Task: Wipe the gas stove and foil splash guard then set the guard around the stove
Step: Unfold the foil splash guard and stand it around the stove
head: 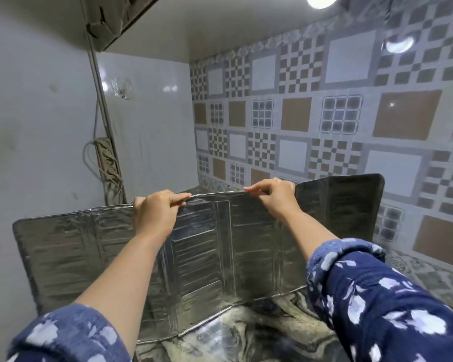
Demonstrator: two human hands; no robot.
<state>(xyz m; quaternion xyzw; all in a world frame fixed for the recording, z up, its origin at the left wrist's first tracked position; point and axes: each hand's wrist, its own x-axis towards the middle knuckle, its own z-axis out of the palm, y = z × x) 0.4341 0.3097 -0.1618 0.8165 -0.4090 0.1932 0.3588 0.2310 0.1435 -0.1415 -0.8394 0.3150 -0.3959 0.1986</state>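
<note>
1. Head view: the foil splash guard [202, 257] stands upright on the marbled counter [246, 335], taking up the middle of the frame.
2. Left hand [156, 214] pinches its top edge, fingers curled over.
3. Right hand [275, 194] pinches that edge too, further right.
4. Patterned tile wall [324, 113] fills the upper right.

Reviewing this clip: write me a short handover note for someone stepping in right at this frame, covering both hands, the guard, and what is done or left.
Left hand: pinches the top edge of the foil splash guard.
Right hand: pinches the same top edge, further right.
Guard: upright and unfolded on the marbled counter, panels bent in a shallow curve, right end panel near the patterned tile wall.
Stove: not in view.
Done: cannot tell whether wiping is finished; no cloth is visible.
Left: get the guard standing around the stove, then let go.
</note>
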